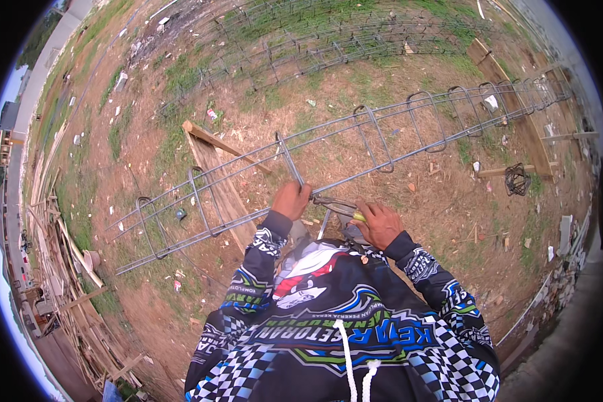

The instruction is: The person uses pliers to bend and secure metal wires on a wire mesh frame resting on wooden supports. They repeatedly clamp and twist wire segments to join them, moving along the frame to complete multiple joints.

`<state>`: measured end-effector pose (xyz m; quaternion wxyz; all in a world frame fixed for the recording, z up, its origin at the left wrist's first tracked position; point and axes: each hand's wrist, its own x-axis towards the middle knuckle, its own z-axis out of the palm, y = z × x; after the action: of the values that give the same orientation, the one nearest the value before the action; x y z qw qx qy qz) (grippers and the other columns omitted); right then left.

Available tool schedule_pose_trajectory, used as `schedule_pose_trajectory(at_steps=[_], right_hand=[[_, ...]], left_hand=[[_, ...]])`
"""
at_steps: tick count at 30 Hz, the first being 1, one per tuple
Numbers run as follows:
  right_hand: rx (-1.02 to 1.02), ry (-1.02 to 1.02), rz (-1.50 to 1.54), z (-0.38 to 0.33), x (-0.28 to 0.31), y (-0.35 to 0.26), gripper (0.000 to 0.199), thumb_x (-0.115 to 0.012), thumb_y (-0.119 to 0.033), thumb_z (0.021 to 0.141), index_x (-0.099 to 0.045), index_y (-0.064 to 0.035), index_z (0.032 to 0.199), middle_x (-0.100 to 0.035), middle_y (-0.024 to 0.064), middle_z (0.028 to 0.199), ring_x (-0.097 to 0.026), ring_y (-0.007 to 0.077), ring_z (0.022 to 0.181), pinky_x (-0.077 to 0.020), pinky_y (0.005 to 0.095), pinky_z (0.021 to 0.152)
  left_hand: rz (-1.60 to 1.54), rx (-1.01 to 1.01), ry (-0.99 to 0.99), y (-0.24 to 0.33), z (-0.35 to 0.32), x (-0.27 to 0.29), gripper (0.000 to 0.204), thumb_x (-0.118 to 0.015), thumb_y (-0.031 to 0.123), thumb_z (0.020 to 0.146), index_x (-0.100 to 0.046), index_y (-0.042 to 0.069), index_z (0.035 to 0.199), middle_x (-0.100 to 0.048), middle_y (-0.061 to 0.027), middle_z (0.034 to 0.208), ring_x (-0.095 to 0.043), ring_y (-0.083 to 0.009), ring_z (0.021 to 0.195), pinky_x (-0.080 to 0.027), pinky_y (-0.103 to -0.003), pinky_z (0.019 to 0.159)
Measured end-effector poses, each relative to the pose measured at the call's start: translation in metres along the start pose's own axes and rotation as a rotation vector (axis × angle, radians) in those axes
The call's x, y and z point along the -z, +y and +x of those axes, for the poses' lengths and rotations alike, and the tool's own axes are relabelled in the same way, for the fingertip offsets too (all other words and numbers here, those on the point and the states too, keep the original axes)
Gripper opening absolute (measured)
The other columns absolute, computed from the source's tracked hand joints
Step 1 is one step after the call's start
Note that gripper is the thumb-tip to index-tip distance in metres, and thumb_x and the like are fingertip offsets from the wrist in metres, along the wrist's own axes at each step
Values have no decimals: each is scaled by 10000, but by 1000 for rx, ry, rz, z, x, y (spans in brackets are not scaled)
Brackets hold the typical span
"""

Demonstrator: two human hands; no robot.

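A long cage of steel reinforcing bars (345, 179) with bent wire stirrups runs slantwise across the view in front of me. My left hand (291, 200) is closed around the lower end of one stirrup (287, 158), where it meets the near bars. In my right hand (380, 225) is a pair of pincers (335, 203) with yellow-green grips. Their jaws point left and touch or nearly touch the joint beside my left fingers; I cannot tell whether they grip a tie wire.
A wooden plank support (216, 175) lies under the cage at left, and another plank (530, 137) at far right. More rebar cages (301, 63) lie on the grass beyond. A dark wire coil (517, 179) sits at right. Timber poles (65, 234) are piled at far left.
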<state>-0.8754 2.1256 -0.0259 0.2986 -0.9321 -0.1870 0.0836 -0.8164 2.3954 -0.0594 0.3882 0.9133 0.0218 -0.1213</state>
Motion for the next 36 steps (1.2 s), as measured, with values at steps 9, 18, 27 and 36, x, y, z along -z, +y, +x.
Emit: schedule_pose_trajectory(at_steps=[9,18,27,36], right_hand=[[-280,-543,401,14,22,-1,593,-822,-398,767,-518,16,1064,-661,167,794,-696,282,734,-536,421,682],[150,132,-260,-11,19,-7,374,-605,-270,925,-549,-37,1212,-619,171,1050,-641,336,854,-516,449,689],[-659,-695,1279,-12,-39,43,615,-385,-525,1032,-604,48,986,-675,154,753,-637,209,544,-531,327,501],[-26,-114,143,-23,-7,6,544,-734,-345,836,-512,-8,1199,-656,198,901,-669,345,802,-516,440,685]], left_hand=[[-51,61,-76,4,2,5,474,-520,364,939,-615,-69,770,-611,-327,763,-612,-500,785,-455,-546,730],[-23,22,-48,-3,1,0,401,-517,298,941,-653,-69,858,-604,-300,715,-619,-460,723,-467,-483,676],[49,5,-47,4,3,0,458,-492,351,954,-651,-59,828,-603,-294,715,-617,-461,732,-459,-494,687],[10,3,-80,3,1,4,455,-507,352,959,-651,-57,825,-594,-285,698,-610,-452,708,-450,-486,670]])
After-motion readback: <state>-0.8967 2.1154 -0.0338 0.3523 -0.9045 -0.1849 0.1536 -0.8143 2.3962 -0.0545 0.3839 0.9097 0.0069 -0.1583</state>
